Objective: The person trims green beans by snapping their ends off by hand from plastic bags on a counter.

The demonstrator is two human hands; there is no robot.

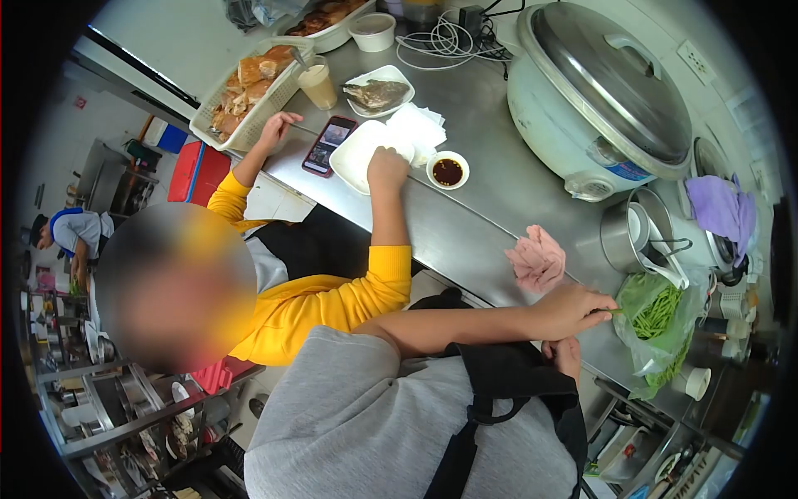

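Beans (655, 316), green, are lying bagged at right of frame, rightward of both hands. Left hand (573, 312), nearer, is pinching a slim stalk (616, 311) pointing bagward; right hand (568, 358) is showing partly, hold untellable.

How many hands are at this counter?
4: the wearer's left hand and partly hidden right hand, near the beans; one yellow-sleeved hand at the dish, another by the basket.

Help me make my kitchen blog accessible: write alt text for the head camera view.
A left hand pinches a thin green piece beside a plastic bag of green beans on a metal counter; the right hand is partly hidden. Alongside, a person in yellow sleeves has one hand at a white dish beside a phone.
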